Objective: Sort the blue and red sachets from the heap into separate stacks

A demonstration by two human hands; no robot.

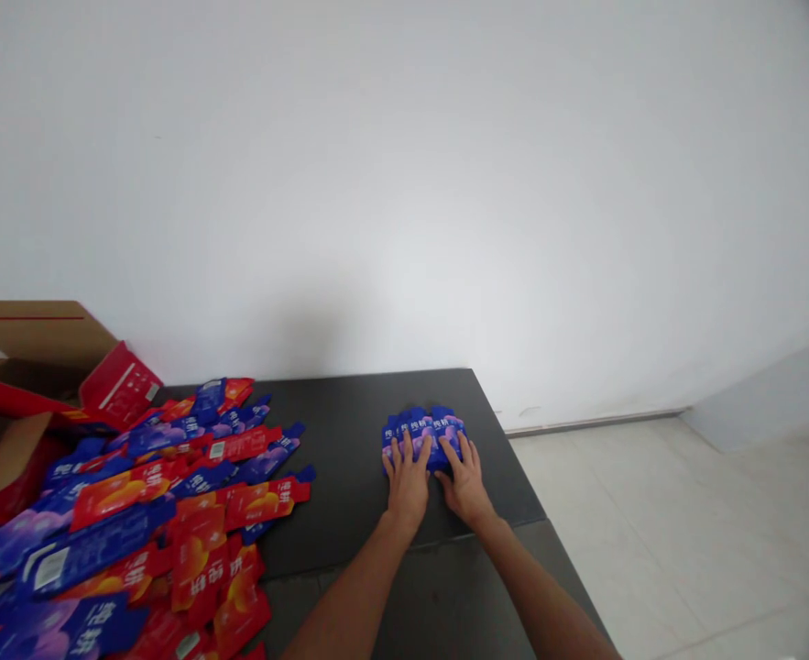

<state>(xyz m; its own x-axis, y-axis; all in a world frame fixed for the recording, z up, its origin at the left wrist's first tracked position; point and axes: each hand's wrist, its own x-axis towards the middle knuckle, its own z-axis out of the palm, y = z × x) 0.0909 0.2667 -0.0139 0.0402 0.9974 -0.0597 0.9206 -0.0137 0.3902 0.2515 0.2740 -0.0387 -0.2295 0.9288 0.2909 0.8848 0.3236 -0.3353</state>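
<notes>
Several blue flat cartons [418,423] with purple pictures and white lettering lie overlapping in a row on the dark table [349,504]. My left hand [408,481] rests on the left part of the row, its fingers spread and pointing away from me. On the right end, my right hand [464,478] lies with its fingers apart, the fingertips touching the cartons. Both palms face down, and the near edges of the cartons are partly hidden under them.
At left, a large heap of loose red flat cartons [198,555] and blue flat cartons [94,541] covers the table. Behind it stands an open red cardboard box [125,385]. A white wall [404,183] borders the table's back; pale floor tiles [651,541] lie right of its edge.
</notes>
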